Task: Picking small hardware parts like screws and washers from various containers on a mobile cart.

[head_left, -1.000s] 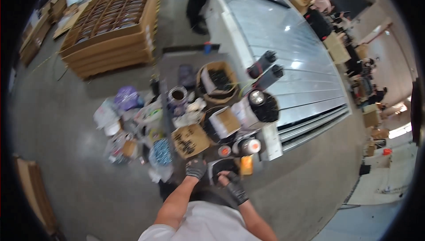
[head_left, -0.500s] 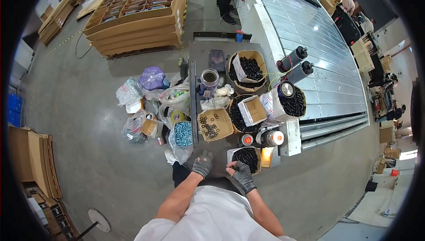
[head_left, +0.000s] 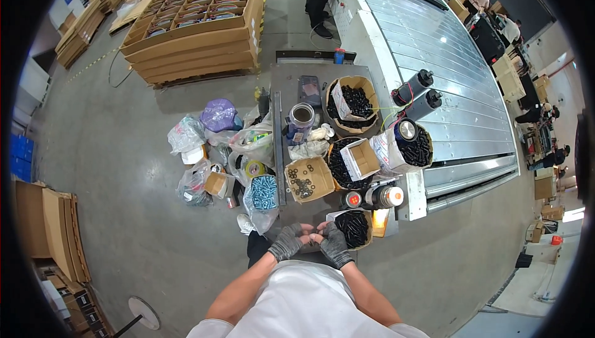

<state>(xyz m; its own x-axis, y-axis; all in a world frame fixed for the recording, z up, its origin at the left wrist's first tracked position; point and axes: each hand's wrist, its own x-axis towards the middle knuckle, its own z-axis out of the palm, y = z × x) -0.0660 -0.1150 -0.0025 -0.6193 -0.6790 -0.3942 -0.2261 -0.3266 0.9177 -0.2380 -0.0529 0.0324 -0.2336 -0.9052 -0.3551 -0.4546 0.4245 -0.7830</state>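
Observation:
My left hand and my right hand, both in grey fingerless gloves, meet fingertip to fingertip at the near edge of the dark table. The fingers of both are pinched together; whatever lies between them is too small to make out. Just right of my right hand stands a box of black, bolt-like parts. Beyond my hands, an open carton holds several dark washers or rings. To the left, beside the table, a bag of bluish screws lies open.
Farther up the table are a round box of black parts, a metal cup, a phone and a small empty carton. A thermos lies at the right. A metal-topped machine borders the table; plastic bags sit left.
My left hand has moved right and its fingers have closed in to meet those of my right hand. The view has shifted slightly.

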